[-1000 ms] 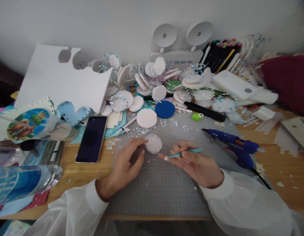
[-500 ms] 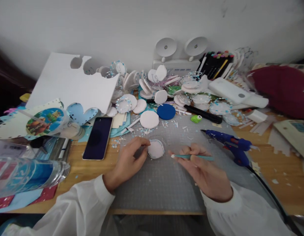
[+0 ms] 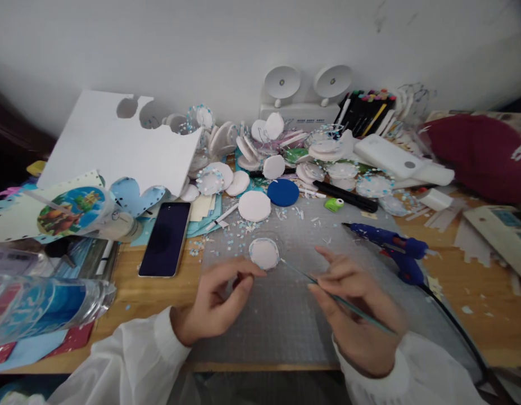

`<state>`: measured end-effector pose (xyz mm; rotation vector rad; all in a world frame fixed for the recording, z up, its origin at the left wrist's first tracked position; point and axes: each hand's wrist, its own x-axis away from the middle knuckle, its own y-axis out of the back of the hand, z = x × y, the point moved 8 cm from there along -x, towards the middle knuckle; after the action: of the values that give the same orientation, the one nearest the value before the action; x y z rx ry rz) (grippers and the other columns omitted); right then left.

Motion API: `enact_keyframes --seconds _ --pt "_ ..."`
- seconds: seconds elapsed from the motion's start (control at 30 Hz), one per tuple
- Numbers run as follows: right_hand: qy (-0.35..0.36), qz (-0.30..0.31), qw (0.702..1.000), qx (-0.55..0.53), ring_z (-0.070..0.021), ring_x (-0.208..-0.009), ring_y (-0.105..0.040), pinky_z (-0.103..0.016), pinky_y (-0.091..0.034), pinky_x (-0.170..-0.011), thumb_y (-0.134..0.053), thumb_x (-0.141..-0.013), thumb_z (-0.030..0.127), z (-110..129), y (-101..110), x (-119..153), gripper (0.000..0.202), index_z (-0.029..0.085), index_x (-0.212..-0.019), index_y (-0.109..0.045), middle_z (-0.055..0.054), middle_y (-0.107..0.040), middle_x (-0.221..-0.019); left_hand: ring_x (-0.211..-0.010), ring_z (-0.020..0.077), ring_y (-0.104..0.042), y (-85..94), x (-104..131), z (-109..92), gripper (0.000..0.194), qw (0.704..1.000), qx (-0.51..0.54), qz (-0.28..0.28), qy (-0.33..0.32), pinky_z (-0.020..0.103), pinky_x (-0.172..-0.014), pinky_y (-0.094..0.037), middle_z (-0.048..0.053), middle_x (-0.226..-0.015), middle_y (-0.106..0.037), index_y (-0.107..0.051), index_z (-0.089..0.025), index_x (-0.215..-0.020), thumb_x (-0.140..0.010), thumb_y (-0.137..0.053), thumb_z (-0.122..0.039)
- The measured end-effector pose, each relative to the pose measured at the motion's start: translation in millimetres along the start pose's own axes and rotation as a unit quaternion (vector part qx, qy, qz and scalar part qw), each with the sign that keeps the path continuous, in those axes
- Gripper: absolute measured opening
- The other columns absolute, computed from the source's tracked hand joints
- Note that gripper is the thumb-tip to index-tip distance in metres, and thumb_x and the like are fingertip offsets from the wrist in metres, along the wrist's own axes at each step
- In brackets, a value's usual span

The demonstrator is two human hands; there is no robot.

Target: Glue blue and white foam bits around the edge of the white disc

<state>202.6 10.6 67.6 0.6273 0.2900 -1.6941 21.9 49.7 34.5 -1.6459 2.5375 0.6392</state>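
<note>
A small white disc [image 3: 264, 253] with a thin wire around its edge lies on the grey cutting mat [image 3: 285, 326]. The fingers of my left hand [image 3: 224, 295] are parted, thumb apart from index, and the index fingertip rests by the disc's lower edge. My right hand [image 3: 357, 304] pinches a thin teal stick [image 3: 342, 301], whose pale tip points left at the disc's right edge. Beyond the disc lie a larger white disc [image 3: 254, 206] and a blue disc [image 3: 282, 192].
A blue glue gun [image 3: 389, 242] with a black cord lies on the right. At left are a phone [image 3: 165, 239], a plastic bottle [image 3: 53, 304] and a lidded cup [image 3: 81, 211]. Piled white discs [image 3: 218, 140] and a black cutter [image 3: 347, 196] stretch across the back.
My right hand has turned the stick from level to slanting, its tip now at the disc. My left hand has slid down from the disc's left side, its fingers more apart.
</note>
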Motion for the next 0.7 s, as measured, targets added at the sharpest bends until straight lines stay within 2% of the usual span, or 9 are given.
enact_keyframes --seconds 0.07,0.17,0.23,0.33,0.4,0.53,0.6,0.7 --pt "0.083 0.034 0.992 0.092 -0.013 -0.059 -0.055 -0.056 -0.044 -0.098 -0.062 -0.074 0.003 15 -12 6 0.033 0.03 -0.091 -0.064 0.003 -0.064 -0.072 -0.051 0.01 -0.045 -15.8 4 7 0.029 0.99 0.096 0.065 0.081 0.022 -0.048 -0.036 0.002 -0.062 -0.055 -0.066 -0.014 -0.087 -0.092 -0.045 -0.035" --pt "0.212 0.092 0.951 0.206 -0.0128 -0.06 -0.059 -0.054 -0.045 -0.099 -0.061 -0.075 0.004 29 -32 21 0.03 0.028 -0.094 -0.063 0.001 -0.071 -0.081 -0.044 0.0077 -0.038 -36.5 7 14 0.05 0.959 0.199 0.132 0.155 0.021 -0.043 -0.03 -0.001 -0.048 -0.045 -0.056 -0.014 -0.058 -0.088 -0.047 -0.052" --pt "0.284 0.134 0.914 0.257 -0.0141 -0.065 -0.062 -0.052 -0.047 -0.097 -0.057 -0.078 0.007 33 -45 31 0.024 0.024 -0.093 -0.065 -0.002 -0.073 -0.086 -0.042 0.0065 -0.035 -42.7 8 19 0.054 0.945 0.232 0.146 0.182 0.021 -0.042 -0.027 -0.002 -0.044 -0.041 -0.049 -0.014 -0.051 -0.085 -0.05 -0.056" --pt "0.332 0.168 0.878 0.302 -0.0148 -0.068 -0.064 -0.047 -0.053 -0.09 -0.053 -0.08 0.007 36 -57 36 0.021 0.021 -0.087 -0.067 -0.004 -0.074 -0.086 -0.041 0.0058 -0.034 -44.1 9 27 0.05 0.933 0.258 0.139 0.208 0.02 -0.041 -0.024 -0.003 -0.044 -0.041 -0.05 -0.014 -0.053 -0.084 -0.056 -0.053" --pt "0.328 0.169 0.878 0.307 -0.0152 -0.067 -0.063 -0.045 -0.055 -0.086 -0.051 -0.081 0.006 36 -60 33 0.023 0.021 -0.088 -0.067 -0.004 -0.075 -0.085 -0.042 0.0053 -0.033 -43.6 9 31 0.049 0.93 0.264 0.135 0.216 0.02 -0.041 -0.023 -0.004 -0.044 -0.038 -0.048 -0.014 -0.051 -0.085 -0.056 -0.049" --pt "0.259 0.182 0.913 0.256 -0.0168 -0.073 -0.063 -0.043 -0.054 -0.088 -0.051 -0.081 0.004 28 -57 28 0.03 0.024 -0.098 -0.065 -0.003 -0.073 -0.088 -0.041 0.0048 -0.028 -42.0 10 38 0.052 0.931 0.259 0.126 0.227 0.021 -0.04 -0.02 -0.005 -0.043 -0.033 -0.043 -0.015 -0.048 -0.086 -0.055 -0.049" --pt "0.197 0.181 0.935 0.231 -0.0174 -0.077 -0.063 -0.042 -0.053 -0.088 -0.054 -0.081 0.008 18 -43 27 0.031 0.029 -0.101 -0.063 -0.001 -0.071 -0.092 -0.042 0.0049 -0.027 -41.2 11 40 0.049 0.932 0.251 0.125 0.232 0.021 -0.04 -0.019 -0.005 -0.045 -0.035 -0.049 -0.014 -0.053 -0.086 -0.054 -0.05" --pt "0.059 0.136 0.962 0.23 -0.0198 -0.082 -0.06 -0.043 -0.051 -0.084 -0.057 -0.082 0.022 -6 3 24 0.019 0.031 -0.098 -0.062 -0.003 -0.067 -0.094 -0.042 0.0054 -0.027 -40.4 11 44 0.044 0.932 0.244 0.121 0.239 0.021 -0.041 -0.018 -0.005 -0.048 -0.037 -0.061 -0.012 -0.069 -0.088 -0.05 -0.05"
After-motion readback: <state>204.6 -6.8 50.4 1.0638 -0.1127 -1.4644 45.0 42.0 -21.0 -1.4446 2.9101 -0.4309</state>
